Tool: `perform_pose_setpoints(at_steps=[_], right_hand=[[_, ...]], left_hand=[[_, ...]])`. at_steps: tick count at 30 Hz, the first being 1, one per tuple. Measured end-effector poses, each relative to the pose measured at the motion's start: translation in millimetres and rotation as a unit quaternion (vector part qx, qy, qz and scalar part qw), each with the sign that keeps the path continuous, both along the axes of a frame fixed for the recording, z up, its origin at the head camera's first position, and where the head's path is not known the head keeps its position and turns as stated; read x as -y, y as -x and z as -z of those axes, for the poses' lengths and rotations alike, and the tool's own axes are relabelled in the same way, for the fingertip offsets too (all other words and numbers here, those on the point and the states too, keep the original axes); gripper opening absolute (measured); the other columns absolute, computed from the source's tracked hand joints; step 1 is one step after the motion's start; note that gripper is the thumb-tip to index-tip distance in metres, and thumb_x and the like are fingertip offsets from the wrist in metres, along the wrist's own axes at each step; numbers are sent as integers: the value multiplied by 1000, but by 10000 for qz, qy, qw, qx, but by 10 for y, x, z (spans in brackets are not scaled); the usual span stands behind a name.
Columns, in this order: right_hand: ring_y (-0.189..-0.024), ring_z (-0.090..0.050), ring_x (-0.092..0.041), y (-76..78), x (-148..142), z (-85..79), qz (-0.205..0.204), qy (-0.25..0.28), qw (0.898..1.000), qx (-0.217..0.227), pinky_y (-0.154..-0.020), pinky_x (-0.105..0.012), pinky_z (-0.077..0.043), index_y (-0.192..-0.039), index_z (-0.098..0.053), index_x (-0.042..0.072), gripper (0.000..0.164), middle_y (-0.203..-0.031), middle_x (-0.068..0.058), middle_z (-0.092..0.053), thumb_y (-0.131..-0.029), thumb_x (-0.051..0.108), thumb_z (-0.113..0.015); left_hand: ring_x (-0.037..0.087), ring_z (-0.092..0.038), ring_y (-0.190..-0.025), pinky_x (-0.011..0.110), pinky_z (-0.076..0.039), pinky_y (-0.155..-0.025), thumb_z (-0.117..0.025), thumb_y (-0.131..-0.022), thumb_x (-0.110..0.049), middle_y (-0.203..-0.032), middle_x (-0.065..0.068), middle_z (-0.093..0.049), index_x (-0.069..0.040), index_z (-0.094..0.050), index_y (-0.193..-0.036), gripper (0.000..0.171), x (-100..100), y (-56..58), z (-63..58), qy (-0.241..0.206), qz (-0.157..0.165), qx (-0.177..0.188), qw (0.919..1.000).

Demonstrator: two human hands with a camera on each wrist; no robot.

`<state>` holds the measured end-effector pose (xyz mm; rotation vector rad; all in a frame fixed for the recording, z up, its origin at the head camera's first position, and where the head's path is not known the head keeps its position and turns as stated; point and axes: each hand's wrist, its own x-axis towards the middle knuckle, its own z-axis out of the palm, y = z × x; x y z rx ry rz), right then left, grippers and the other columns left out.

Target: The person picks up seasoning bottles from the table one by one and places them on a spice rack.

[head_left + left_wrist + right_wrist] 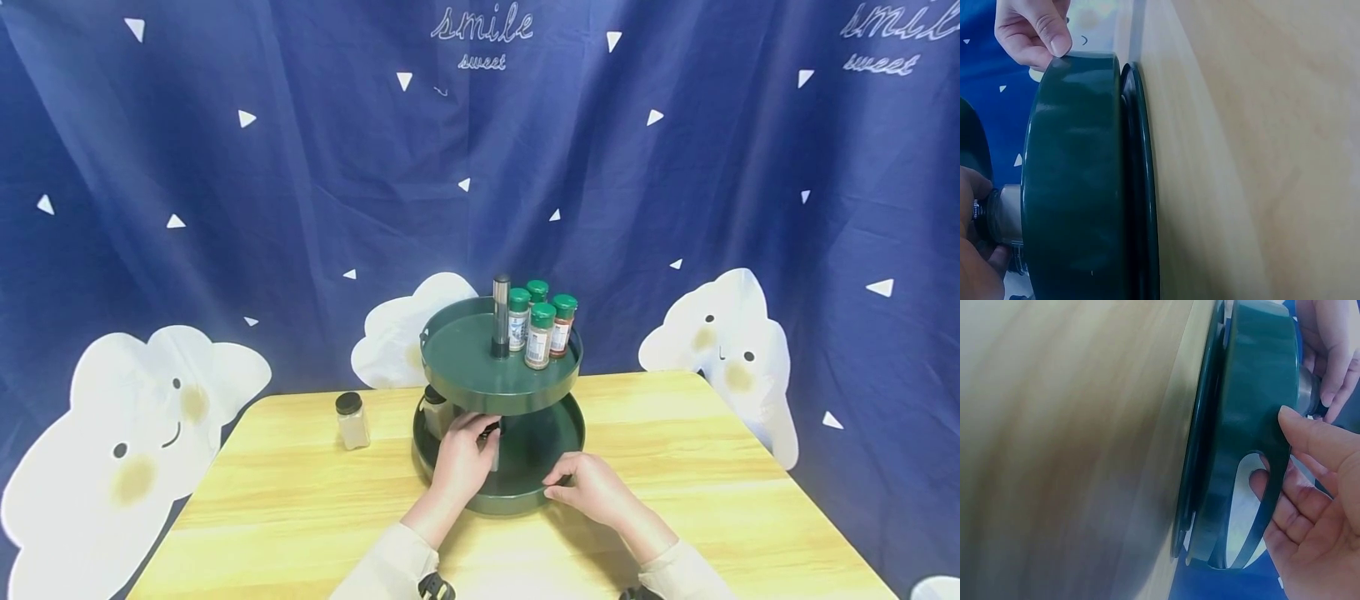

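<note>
A dark green two-tier turntable stands on the table, its upper tray [465, 379] over its lower tray [517, 503]. My left hand [461, 462] reaches in between the tiers and grips a black-lidded jar [1011, 209] by its lid, over the front part of the lower tray. At the right front, my right hand [596, 492] holds the lower tray's rim. The right wrist view shows the thumb on the rim's outside near an oval handle hole [1247, 506], with other fingers inside. Another black-lidded jar [435, 414] stands on the lower tray's left side.
Several green-capped spice jars [538, 346] stand on the upper tray, right of its central post [501, 321]. A black-lidded jar [352, 423] is on the wooden table [285, 492], left of the turntable. A blue curtain [322, 167] hangs behind.
</note>
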<state>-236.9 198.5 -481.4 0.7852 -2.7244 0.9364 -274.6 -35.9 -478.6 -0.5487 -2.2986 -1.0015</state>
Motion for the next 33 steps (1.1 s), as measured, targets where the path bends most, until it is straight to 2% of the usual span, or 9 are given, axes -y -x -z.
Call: perform_pose_setpoints(at_steps=[21, 33], right_hand=[[-85, -67, -12, 8, -9, 13, 22, 23, 10000, -10, -77, -33, -58, -85, -78, 18, 6, -85, 12, -69, -81, 18, -83], [-85, -67, -12, 0, -8, 6, 25, 2, 10000, -40, -79, -33, -58, -85, -79, 18, 6, -86, 13, -69, -81, 17, -83]], left_hand=[[25, -65, -107, 40, -58, -87, -72, -91, -12, -108, 2, -71, -10, -77, -107, 17, -3, -39, -72, 116, -45, -162, 9998], [28, -62, -116, 44, -56, -94, -72, -89, -11, -113, 4, -71, -11, -77, -108, 19, 45, -81, -66, -44, -57, -299, 9995]])
